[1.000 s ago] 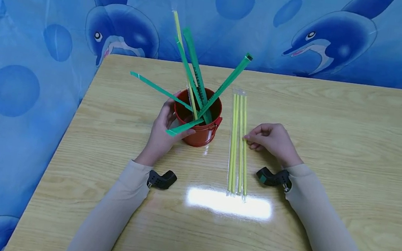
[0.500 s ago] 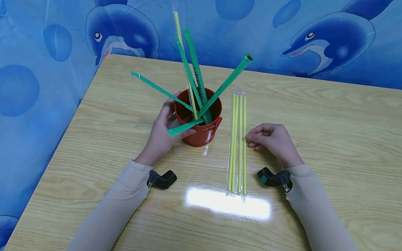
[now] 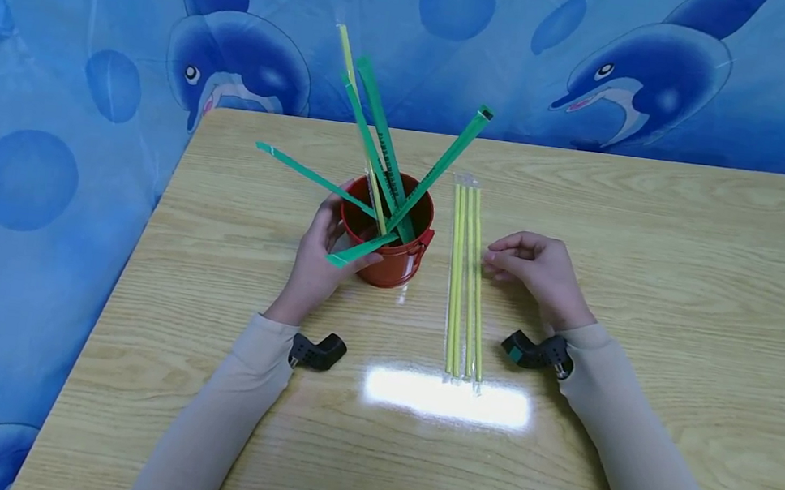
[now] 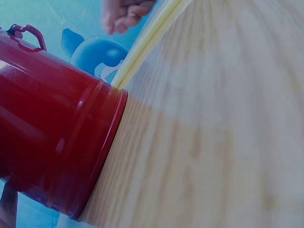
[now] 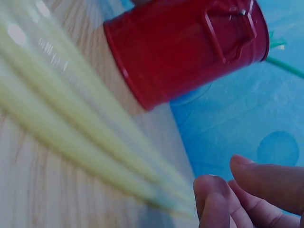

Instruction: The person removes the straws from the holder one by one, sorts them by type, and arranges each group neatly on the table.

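My left hand (image 3: 316, 268) grips the small red metal bucket (image 3: 395, 268) from its left side, thumb in front. Several flat green strips (image 3: 447, 158) with dark print lean out of it at various angles, along with one yellow straw (image 3: 346, 47) in a clear wrapper. To the bucket's right, several yellow straws (image 3: 462, 286) in clear wrappers lie side by side on the table. Just beside the rightmost straw, my right hand (image 3: 539, 271) hovers with fingers loosely bent. In the right wrist view, the thumb (image 5: 270, 183) stands apart from the bent fingers, with nothing between them.
The wood-grain table (image 3: 693, 315) bears a bright light reflection (image 3: 447, 397) near the straws' lower ends. Behind it hangs a blue sheet (image 3: 393, 0) printed with dolphins. Each wrist carries a black camera (image 3: 317, 350).
My right hand has shifted slightly up and right, and its fingertips have come away from the rightmost straw. My left hand and the bucket stay in place.
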Demonstrator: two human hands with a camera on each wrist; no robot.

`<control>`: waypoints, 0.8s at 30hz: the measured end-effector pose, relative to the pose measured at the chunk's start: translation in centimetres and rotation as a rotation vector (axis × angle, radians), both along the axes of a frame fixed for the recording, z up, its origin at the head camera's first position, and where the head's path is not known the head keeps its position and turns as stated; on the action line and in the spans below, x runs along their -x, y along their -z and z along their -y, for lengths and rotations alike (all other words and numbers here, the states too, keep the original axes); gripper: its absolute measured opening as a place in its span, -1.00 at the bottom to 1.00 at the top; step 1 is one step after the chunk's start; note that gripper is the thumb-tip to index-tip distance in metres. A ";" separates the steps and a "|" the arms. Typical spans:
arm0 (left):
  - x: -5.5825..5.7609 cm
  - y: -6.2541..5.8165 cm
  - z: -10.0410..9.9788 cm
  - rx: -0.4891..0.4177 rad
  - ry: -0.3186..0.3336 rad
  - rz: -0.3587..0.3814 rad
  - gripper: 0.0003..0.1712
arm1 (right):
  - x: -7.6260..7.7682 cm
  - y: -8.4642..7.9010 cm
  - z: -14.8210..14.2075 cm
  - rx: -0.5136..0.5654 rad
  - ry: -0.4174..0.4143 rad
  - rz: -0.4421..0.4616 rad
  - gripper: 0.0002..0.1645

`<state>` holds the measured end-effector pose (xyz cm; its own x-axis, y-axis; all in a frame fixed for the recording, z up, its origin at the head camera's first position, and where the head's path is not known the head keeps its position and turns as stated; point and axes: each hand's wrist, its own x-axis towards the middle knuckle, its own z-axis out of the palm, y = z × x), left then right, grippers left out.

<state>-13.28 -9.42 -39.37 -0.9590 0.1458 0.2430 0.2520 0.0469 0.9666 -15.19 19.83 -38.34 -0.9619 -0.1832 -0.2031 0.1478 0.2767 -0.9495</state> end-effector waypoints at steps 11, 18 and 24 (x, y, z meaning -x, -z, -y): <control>0.1 0.0 0.0 0.003 -0.019 -0.003 -0.06 | -1.3 -4.4 2.3 0.071 -0.026 -0.171 -0.70; 0.0 0.0 -0.2 0.008 -0.010 0.014 -0.12 | -1.9 -7.6 4.9 0.078 -0.073 -0.267 -0.74; 0.0 -0.1 0.1 0.016 -0.014 -0.011 -0.08 | -0.5 -8.8 8.3 0.077 -0.150 -0.329 -0.73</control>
<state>-13.32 -9.48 -39.31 -0.9583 0.1366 0.2512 0.2618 0.0659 0.9629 -14.67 11.49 -29.53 -0.9345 -0.3303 0.1328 -0.2062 0.1980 -0.9583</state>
